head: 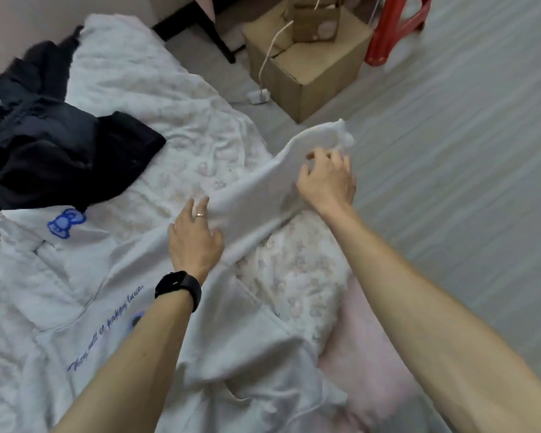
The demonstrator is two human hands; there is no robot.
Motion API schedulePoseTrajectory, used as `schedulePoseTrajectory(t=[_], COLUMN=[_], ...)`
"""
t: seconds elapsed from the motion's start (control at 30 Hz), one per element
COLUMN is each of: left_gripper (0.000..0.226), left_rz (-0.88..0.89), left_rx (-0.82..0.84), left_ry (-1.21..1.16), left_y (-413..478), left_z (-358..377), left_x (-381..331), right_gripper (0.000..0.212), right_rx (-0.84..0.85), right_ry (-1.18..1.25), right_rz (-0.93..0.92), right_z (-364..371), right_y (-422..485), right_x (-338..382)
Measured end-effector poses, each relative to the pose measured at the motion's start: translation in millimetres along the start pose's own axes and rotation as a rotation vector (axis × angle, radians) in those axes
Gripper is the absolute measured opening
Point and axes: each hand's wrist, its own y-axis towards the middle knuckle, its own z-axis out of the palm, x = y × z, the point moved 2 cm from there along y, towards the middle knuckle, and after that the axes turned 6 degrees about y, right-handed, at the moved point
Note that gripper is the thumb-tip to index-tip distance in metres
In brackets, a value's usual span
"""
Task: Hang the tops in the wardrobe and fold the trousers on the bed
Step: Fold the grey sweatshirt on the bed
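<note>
A white hoodie [75, 295] lies spread across the near left of the bed [384, 370], its chest showing a blue bow print [65, 223] and a slanted line of purple script [107, 335]. Beneath it a pale floral quilt [156, 89] covers the bed and runs to the far left, while a heap of black clothes [53, 151] sits on the quilt at the far left, touching the hoodie's hood edge. On the grey floor [466, 151] beyond the bed's right edge stands a cardboard box [310, 73] with a white cord [267, 57] trailing down its side, and a red plastic stool [394, 29] stands just beside the box on its right. One hoodie sleeve [263, 195] stretches diagonally toward the far right, past the edge of the bed. The left hand [194, 239], wearing a ring and a black wristband [178, 287], presses flat on the sleeve near the shoulder, fingers spread, not gripping. The right hand [325, 182] rests on the sleeve near the cuff, fingers curled loosely and half open against the cloth; whether it actually pinches the fabric cannot be told.
</note>
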Motion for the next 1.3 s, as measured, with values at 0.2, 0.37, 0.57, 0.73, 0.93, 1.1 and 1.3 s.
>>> schedulePoseTrajectory(t=[0.2, 0.37, 0.57, 0.73, 0.93, 1.1, 1.3], left_gripper=[0.059, 0.058, 0.076, 0.079, 0.091, 0.046, 0.046], left_rz=[-0.062, -0.236, -0.613, -0.744, -0.726, -0.428, -0.240], left_rx=[-0.012, 0.135, 0.280, 0.507, 0.741, 0.546, 0.572], left_ry=[-0.134, -0.131, -0.142, -0.063, 0.152, 0.262, 0.208], left_y=[-89, -238, -387, -466, -521, -532, -554], left_z=[62, 113, 131, 147, 189, 214, 197], left_x=[-12, 22, 59, 90, 116, 143, 178], right_gripper=[0.035, 0.053, 0.072, 0.072, 0.054, 0.029, 0.010], right_rx=[0.385, 0.442, 0.515, 0.581, 0.579, 0.444, 0.371], right_ry=[0.161, 0.095, 0.074, 0.139, 0.180, 0.317, 0.511], right_rz=[0.157, 0.122, 0.417, 0.500, 0.475, 0.451, 0.476], right_z=[71, 68, 57, 61, 71, 74, 30], right_y=[-150, -297, -361, -364, -376, -400, -423], right_x=[-82, -141, -174, -187, -199, -211, -206])
